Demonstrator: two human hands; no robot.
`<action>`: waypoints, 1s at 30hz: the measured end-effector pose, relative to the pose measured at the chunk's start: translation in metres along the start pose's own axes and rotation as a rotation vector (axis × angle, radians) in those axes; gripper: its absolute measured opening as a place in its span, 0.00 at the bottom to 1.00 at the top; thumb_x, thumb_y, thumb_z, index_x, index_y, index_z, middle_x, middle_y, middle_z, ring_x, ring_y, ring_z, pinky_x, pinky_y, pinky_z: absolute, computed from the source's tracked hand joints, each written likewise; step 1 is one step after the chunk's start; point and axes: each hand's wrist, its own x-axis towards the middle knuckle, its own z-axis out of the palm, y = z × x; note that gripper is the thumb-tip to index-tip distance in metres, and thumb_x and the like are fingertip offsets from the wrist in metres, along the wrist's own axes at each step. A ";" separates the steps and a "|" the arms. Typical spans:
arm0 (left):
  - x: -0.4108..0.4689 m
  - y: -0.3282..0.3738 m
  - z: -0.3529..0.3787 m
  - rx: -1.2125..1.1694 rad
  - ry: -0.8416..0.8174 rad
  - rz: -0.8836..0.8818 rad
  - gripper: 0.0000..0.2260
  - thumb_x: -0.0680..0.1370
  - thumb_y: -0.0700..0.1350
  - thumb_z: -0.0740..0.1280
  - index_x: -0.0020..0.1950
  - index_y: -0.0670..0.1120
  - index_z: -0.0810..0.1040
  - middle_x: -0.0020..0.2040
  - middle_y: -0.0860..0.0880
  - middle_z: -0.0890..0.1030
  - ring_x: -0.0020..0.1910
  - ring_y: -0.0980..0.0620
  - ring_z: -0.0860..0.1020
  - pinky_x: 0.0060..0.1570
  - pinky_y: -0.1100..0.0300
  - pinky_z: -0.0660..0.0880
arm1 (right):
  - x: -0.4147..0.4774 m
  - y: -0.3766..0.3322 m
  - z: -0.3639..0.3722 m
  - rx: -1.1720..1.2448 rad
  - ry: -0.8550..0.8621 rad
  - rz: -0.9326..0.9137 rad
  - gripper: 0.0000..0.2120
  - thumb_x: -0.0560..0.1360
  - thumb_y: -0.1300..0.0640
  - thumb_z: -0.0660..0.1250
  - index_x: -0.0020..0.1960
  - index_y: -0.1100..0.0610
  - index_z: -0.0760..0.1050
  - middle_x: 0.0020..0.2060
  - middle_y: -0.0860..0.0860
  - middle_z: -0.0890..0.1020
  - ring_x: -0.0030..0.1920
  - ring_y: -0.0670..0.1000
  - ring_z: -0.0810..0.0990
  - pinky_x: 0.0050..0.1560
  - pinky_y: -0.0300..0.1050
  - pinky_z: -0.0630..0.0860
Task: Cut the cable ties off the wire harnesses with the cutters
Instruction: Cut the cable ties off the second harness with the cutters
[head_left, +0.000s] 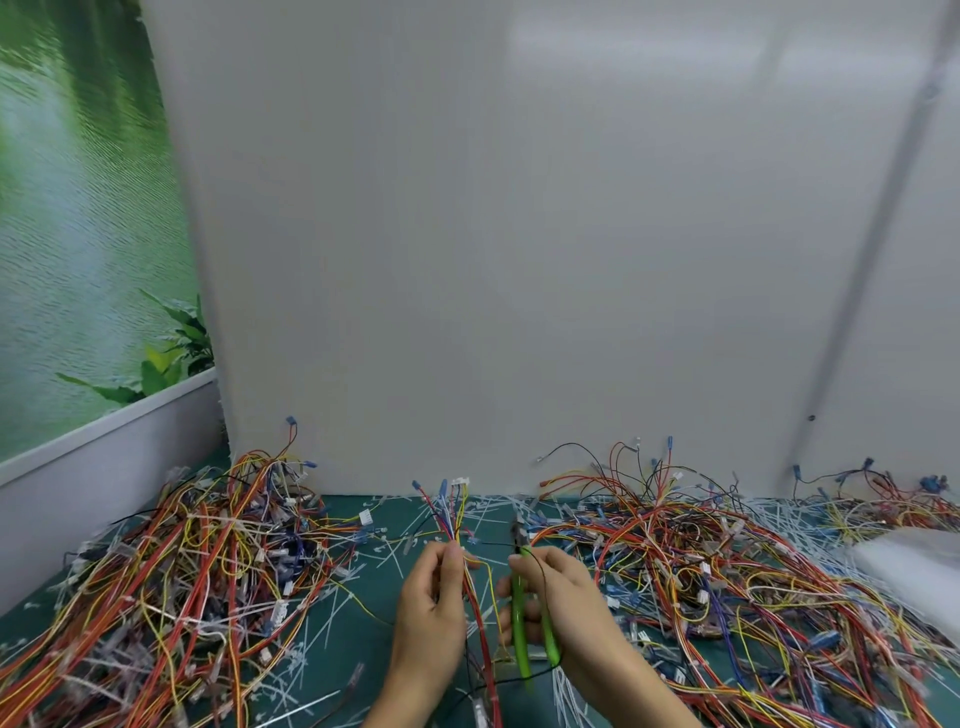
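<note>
Holding one harness (453, 512) upright in front of the body, the left hand (431, 603) has its grip closed round the bundle, thumb and fingers pinching just below where the coloured wires fan out to their connectors. The right hand (566, 597) has its grip wrapped round the green handles of the cutters (519, 623), tool pointing up and away. The handles sit slightly spread; the cutting end is blurred, so whether it is open cannot be told. The tip is just beside the harness, not touching it, and no tie is visibly between the blades. A tie on this harness cannot be made out; if there is one, the fingers or the blur hide it.

Progress looks like mid-task, well in. Lots of white cut ties (389, 558) lie scattered over the green worktop (332, 657), thickest between the hands and the grey partition (519, 260), so many cuts are probably done. Big tangles remain on both sides, the left pile (197, 566) and the right pile (701, 577). Which one is finished and which is waiting cannot be told, since white bits show in both. Left to do, as I judge it: find the tie on the held harness, snip it, drop the harness, take the next, many more times.
</note>
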 end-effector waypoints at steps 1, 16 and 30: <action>0.001 0.000 0.000 -0.009 -0.005 -0.018 0.15 0.83 0.55 0.58 0.43 0.53 0.80 0.35 0.49 0.79 0.34 0.51 0.74 0.36 0.68 0.70 | 0.001 0.000 0.000 0.016 0.023 -0.019 0.08 0.84 0.62 0.63 0.59 0.67 0.70 0.37 0.59 0.82 0.30 0.56 0.80 0.32 0.51 0.80; 0.017 0.051 -0.021 -0.133 -0.214 -0.223 0.14 0.84 0.46 0.62 0.49 0.42 0.84 0.46 0.51 0.87 0.47 0.62 0.82 0.49 0.66 0.68 | 0.009 -0.012 -0.017 0.119 0.142 -0.136 0.10 0.84 0.60 0.63 0.59 0.68 0.72 0.38 0.59 0.78 0.31 0.54 0.77 0.32 0.48 0.76; 0.022 0.070 -0.033 -0.281 -0.186 -0.240 0.11 0.81 0.48 0.67 0.42 0.47 0.84 0.39 0.46 0.82 0.42 0.50 0.78 0.49 0.52 0.75 | 0.010 -0.023 -0.022 0.209 0.242 -0.168 0.12 0.81 0.58 0.68 0.62 0.61 0.74 0.45 0.53 0.87 0.41 0.51 0.85 0.48 0.58 0.82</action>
